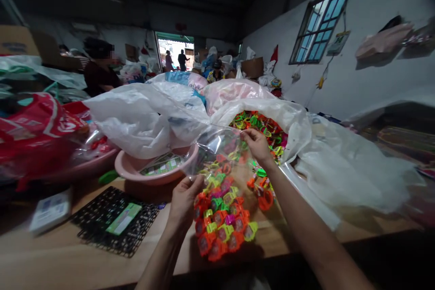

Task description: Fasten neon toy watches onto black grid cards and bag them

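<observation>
Clear plastic bag [217, 158] is held up in front of you, over the near part of the wooden table [68, 253]. Its lower end bulges with orange, yellow, green and pink plastic toys [220, 217]; whether it touches the wood can't be told. Your right hand [258, 145] pinches the bag's upper edge between thumb and fingers. Your left hand [185, 201] is curled around the bag's left side, gripping the plastic.

Just beyond the bag, a white plastic sack [288, 115] lies open, full of similar bright toys [258, 129]. To the left, a pink basin [154, 170] holds flat card packets [163, 164]. Nearer on the left lie a black mesh mat [115, 231] with a green card [124, 218] on it, and a white packet [50, 210]. A red plastic bag [34, 131] is heaped at far left. Beyond it, a person [100, 70] sits among piled goods, and two people stand at a bright doorway [175, 50] in the far wall.
</observation>
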The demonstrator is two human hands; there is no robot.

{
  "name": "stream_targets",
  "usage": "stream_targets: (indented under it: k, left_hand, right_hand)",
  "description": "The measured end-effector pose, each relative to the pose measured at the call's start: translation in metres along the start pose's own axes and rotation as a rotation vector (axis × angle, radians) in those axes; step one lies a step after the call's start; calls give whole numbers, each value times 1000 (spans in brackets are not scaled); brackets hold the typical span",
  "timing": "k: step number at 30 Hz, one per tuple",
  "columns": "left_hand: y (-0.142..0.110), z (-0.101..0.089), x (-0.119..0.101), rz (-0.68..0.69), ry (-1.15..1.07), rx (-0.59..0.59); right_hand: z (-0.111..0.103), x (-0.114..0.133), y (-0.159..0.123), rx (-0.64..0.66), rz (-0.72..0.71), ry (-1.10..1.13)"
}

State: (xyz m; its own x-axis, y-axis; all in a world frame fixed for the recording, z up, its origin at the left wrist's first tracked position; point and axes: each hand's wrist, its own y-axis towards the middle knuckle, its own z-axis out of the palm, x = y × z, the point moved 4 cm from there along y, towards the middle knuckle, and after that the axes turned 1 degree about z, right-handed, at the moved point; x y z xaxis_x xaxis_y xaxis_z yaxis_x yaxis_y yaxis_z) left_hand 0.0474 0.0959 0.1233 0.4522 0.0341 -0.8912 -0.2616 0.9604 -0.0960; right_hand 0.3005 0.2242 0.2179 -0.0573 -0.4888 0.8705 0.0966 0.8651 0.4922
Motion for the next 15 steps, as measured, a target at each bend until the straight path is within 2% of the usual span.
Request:
stream_targets:
  k: [2,4,7,9,12,15]
  left_hand:
    - [3,-7,-2,86,72,-51]
    - [4,-9,-2,132,113,-94]
    - [2,-1,-2,151,157,-90]
    - [0,6,-1,158,183,-57]
    - [0,4,1,163,228,-36]
    - [1,-19,-1,229,414,-103]
  right_hand:
    - [4,3,-10,1,-50,-270]
    - [16,8,-32,80,-79,-392]
    - [48,12,-77,369,-66,-346]
    - [67,11,-101,491,-72,-317]
    - [74,2,-110,465,-34,-305]
    - [64,-10,-96,346,103,-272]
